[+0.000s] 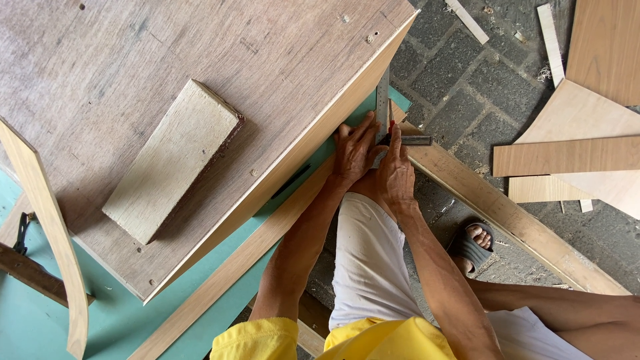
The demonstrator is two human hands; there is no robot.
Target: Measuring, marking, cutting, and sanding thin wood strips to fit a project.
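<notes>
Left hand (353,150): fingers spread narrow and pressed flat on a metal try square (385,110), holding its blade against the edge of the brown board (200,80). Right hand (397,175): closed around a red pencil (391,130), tip at the square's blade, just beside the left fingers. The 2 hands touch each other.

Square: 1, blade running up and away from the hands, its short arm sticking out to the right of the right hand. Its corner is hidden under the fingers.

Under both hands: 1 long wood strip (267,240), running down-left beneath the left forearm, lying on a teal surface (40,313).

Left of the hands: the board, with 1 pale wood block (170,160) resting on it, well apart. Further left, 1 curved wood strip (47,227), cut off at the lower edge.

Right of the hands: 1 long plank (507,217) on the paved ground (460,73), then a stack of veneer offcuts (573,157); count unclear, at least 4, overlapping and cut by the frame.

Below the right hand: 1 foot in a dark sandal (472,245), partly hidden by the plank.
</notes>
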